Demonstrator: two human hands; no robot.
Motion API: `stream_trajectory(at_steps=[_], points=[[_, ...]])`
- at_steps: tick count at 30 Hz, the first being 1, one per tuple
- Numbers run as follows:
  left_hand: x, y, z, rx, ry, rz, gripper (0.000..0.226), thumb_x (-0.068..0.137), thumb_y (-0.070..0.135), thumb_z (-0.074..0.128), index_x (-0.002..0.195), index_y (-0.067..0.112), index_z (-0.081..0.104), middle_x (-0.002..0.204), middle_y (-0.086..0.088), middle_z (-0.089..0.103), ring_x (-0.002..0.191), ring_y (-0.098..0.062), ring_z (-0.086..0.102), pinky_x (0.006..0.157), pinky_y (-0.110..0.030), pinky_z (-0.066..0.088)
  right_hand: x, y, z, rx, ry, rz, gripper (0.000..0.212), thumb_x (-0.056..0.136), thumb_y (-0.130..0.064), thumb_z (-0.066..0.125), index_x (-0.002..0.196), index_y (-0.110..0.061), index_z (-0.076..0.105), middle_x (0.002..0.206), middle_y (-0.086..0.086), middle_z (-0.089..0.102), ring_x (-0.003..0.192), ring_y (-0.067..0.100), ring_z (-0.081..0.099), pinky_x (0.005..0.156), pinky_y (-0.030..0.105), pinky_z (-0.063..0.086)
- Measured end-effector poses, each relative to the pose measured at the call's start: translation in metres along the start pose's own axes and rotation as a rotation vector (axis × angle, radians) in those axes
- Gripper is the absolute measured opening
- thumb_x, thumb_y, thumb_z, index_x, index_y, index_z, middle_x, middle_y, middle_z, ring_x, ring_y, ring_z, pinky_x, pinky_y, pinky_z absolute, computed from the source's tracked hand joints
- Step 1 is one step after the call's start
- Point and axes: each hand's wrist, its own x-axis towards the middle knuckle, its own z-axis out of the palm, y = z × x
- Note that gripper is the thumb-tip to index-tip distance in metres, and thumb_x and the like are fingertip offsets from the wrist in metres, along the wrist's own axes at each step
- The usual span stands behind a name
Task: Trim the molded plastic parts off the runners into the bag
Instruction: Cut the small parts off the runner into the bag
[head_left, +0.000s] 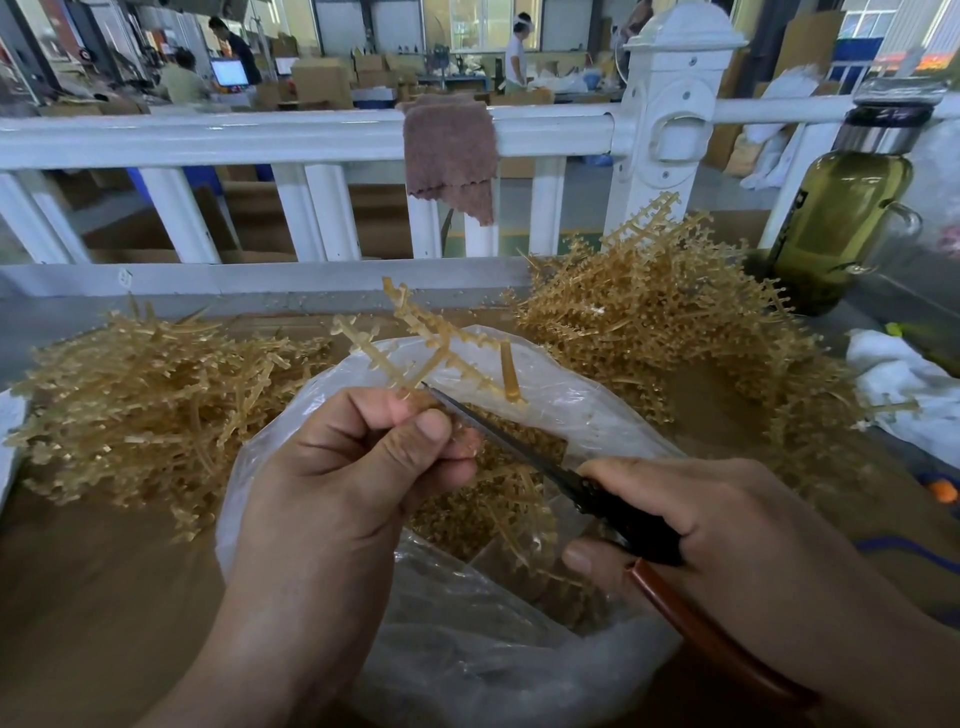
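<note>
the runner (431, 343) stands just above the bag's (571, 395) far rim. your left hand (353, 467) has its grip pinched on the runner's lower stem, thumb against curled fingers. your right hand (727, 525) is over the bag's right rim, grip clenched round the scissors (519, 447), and the blade tip touches the runner beside your left thumb. loose parts (493, 514) lie inside the bag. on the tabletop (104, 571), the left pile (145, 400) of runners lies left of the bag. the right pile (665, 322) is beyond the bag's right side, with a bottle (841, 228) farther out.
</note>
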Motion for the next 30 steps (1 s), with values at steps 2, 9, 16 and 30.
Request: stream_trajectory(at_steps=[2,9,16,30], points=[[-0.0002,-0.0001,0.0006,-0.002,-0.003,0.002,0.017,0.065,0.013,0.085,0.069,0.023,0.072,0.077,-0.014,0.074,0.07,-0.02,0.073,0.064,-0.024,0.058,-0.0001,-0.0007,-0.0011,-0.016,-0.001,0.004,0.034,0.084,-0.062,0.054,0.088,-0.03,0.065,0.067,-0.017,0.058,0.062,0.001,0.057,0.054,0.02,0.042],[-0.0009,-0.0005,0.0013,-0.012,0.009,0.017,0.006,0.066,0.023,0.078,0.067,0.024,0.072,0.074,-0.01,0.073,0.069,-0.018,0.073,0.063,-0.023,0.058,0.0002,-0.005,-0.004,-0.053,-0.013,0.024,0.038,0.083,-0.063,0.047,0.084,-0.028,0.062,0.064,-0.014,0.056,0.061,0.005,0.056,0.055,0.025,0.041],[-0.0011,-0.0005,0.0007,0.014,0.012,0.007,0.007,0.07,0.018,0.075,0.067,0.024,0.071,0.075,-0.013,0.073,0.069,-0.02,0.073,0.064,-0.024,0.058,0.0004,-0.0071,-0.0054,-0.057,-0.025,0.029,0.034,0.084,-0.061,0.048,0.076,-0.029,0.057,0.057,-0.013,0.05,0.058,0.004,0.053,0.053,0.016,0.035],[0.0002,-0.004,-0.0036,0.048,-0.019,0.04,0.006,0.074,0.022,0.075,0.072,0.023,0.069,0.078,-0.014,0.073,0.072,-0.022,0.072,0.066,-0.025,0.058,0.0011,-0.0021,0.0004,0.004,-0.026,0.006,0.035,0.084,-0.061,0.052,0.081,-0.028,0.062,0.063,-0.013,0.055,0.059,0.005,0.056,0.051,0.019,0.037]])
